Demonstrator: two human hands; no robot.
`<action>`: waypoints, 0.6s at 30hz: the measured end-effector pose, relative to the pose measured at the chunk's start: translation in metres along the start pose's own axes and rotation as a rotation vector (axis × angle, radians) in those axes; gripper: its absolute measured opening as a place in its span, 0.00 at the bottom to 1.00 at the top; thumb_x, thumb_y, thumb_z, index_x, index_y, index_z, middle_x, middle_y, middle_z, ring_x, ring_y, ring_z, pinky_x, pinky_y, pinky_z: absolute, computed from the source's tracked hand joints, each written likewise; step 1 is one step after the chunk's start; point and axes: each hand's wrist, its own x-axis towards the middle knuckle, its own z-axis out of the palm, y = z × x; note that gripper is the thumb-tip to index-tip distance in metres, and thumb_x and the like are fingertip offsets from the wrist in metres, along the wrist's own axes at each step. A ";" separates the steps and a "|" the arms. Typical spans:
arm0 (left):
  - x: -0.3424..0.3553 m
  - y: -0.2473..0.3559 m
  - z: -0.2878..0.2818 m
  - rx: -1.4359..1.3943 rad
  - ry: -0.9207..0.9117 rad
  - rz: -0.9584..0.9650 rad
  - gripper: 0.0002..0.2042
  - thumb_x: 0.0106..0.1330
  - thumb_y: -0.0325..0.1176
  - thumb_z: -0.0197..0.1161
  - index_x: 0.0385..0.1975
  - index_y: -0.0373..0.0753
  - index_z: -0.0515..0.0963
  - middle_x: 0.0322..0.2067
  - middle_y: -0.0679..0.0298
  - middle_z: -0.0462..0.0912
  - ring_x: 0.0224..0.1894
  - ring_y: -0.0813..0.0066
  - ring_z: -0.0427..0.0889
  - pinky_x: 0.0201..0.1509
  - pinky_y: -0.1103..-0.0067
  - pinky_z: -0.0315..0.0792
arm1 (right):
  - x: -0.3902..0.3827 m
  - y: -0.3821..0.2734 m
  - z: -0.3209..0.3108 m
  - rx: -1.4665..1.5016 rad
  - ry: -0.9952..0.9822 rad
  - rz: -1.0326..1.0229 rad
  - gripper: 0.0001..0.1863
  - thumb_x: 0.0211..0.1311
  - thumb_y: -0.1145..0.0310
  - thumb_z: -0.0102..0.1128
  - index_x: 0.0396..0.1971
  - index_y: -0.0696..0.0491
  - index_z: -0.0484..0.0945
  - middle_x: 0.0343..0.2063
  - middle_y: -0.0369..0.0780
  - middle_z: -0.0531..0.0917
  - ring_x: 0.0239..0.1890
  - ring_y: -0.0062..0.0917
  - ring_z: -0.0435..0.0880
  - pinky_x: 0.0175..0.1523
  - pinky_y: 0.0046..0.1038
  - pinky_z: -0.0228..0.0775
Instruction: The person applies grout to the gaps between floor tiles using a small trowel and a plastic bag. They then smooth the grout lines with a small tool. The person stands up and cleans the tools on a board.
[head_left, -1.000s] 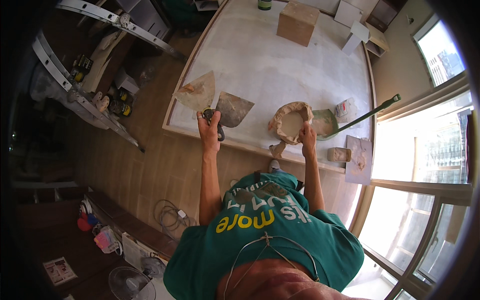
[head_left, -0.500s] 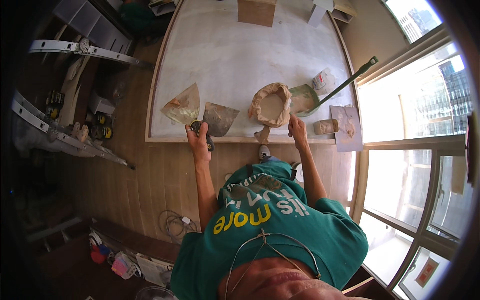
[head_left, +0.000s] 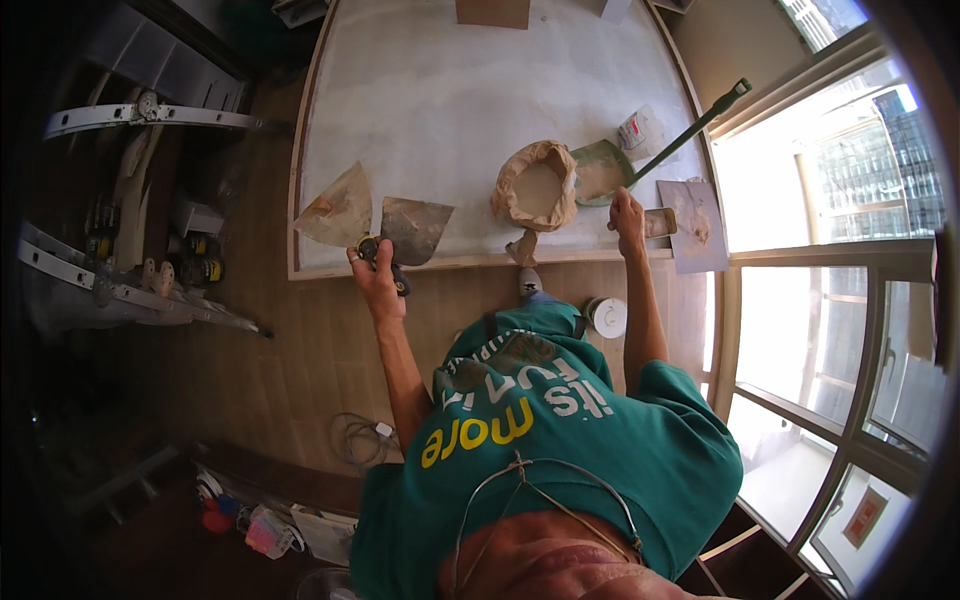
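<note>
My left hand (head_left: 377,285) is closed around the black-and-yellow handles of two wide putty knives at the table's front edge. One fan-shaped blade (head_left: 338,210) is pale and smeared with brown; the other blade (head_left: 416,228) is darker grey. Curled fingers on my right hand (head_left: 628,222) sit just below a green dustpan (head_left: 605,165), near the base of its long handle. Whatever those fingers hold, if anything, is hidden. Between my hands stands an open brown paper bag (head_left: 563,200) with its top rolled down, holding pale powder. Right beside my right hand lies a small rectangular container (head_left: 660,223).
A whitish board table (head_left: 430,90) with a raised wooden rim lies ahead. A stained grey sheet (head_left: 692,225) and a white tub (head_left: 640,132) are at its right. A ladder (head_left: 150,118) stands left, windows right. A round white-lidded bucket (head_left: 606,317) and a coiled cable (head_left: 358,440) are on the floor.
My right hand has moved right and forward, from beside the paper bag to below the dustpan. My left hand still grips both putty knives and has shifted slightly left.
</note>
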 end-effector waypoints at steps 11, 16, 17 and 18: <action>-0.012 0.011 0.000 0.012 0.094 -0.019 0.17 0.69 0.36 0.71 0.48 0.43 0.68 0.36 0.71 0.75 0.33 0.85 0.74 0.34 0.84 0.70 | 0.026 0.035 -0.089 -0.231 0.189 -0.063 0.19 0.71 0.60 0.63 0.52 0.59 0.79 0.31 0.37 0.82 0.26 0.16 0.76 0.31 0.20 0.71; -0.007 0.002 -0.002 0.057 0.111 -0.023 0.19 0.69 0.35 0.71 0.51 0.41 0.68 0.38 0.71 0.75 0.34 0.84 0.74 0.35 0.83 0.70 | 0.087 -0.005 -0.140 -0.170 0.334 -0.219 0.33 0.68 0.58 0.69 0.65 0.59 0.69 0.47 0.46 0.82 0.37 0.23 0.83 0.41 0.25 0.79; -0.005 0.001 0.001 0.060 0.108 -0.025 0.19 0.69 0.35 0.71 0.52 0.41 0.68 0.38 0.71 0.75 0.35 0.84 0.74 0.36 0.83 0.70 | 0.098 -0.015 -0.142 -0.155 0.337 -0.262 0.36 0.66 0.57 0.70 0.67 0.59 0.67 0.49 0.47 0.81 0.38 0.25 0.85 0.43 0.26 0.80; -0.003 0.001 0.009 0.057 0.116 -0.002 0.20 0.69 0.35 0.70 0.54 0.41 0.68 0.39 0.71 0.75 0.36 0.84 0.75 0.38 0.83 0.70 | 0.107 -0.023 -0.143 -0.170 0.328 -0.273 0.38 0.65 0.56 0.71 0.68 0.58 0.65 0.51 0.48 0.81 0.39 0.26 0.85 0.44 0.27 0.81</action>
